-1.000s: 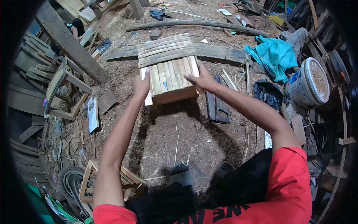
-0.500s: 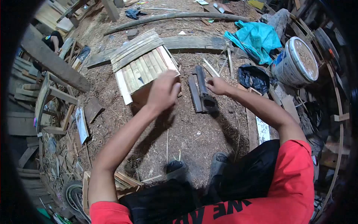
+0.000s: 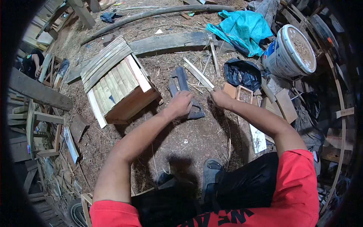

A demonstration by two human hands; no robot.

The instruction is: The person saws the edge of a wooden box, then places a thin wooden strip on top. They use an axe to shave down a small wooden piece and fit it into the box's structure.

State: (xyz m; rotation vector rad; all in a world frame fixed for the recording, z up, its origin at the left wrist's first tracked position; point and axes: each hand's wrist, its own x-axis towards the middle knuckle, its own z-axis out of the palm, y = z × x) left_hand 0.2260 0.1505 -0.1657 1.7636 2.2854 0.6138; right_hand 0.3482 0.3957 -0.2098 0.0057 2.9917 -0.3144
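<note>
My left hand [image 3: 180, 104], its fingers curled together, is over the middle of a dark tool [image 3: 180, 75] on the ground; whether it grips the tool or something small is hidden. To its right, my right hand [image 3: 221, 98] is closed on the near end of a pale wooden strip [image 3: 198, 73], which points up and left. Left of both hands stands a small wooden box [image 3: 130, 108] with a slatted, sloping top [image 3: 115, 79].
A long beam [image 3: 166, 42] lies beyond the box. At the right are a teal sheet [image 3: 245, 32], a black plastic bag [image 3: 244, 75], a white bucket [image 3: 289, 53] and wood scraps. Another person [image 3: 34, 64] is at the far left. My shoes are below.
My left hand has moved from the box's corner to over the dark tool. My right hand has closed on the wooden strip. The view has shifted, so the box appears further left.
</note>
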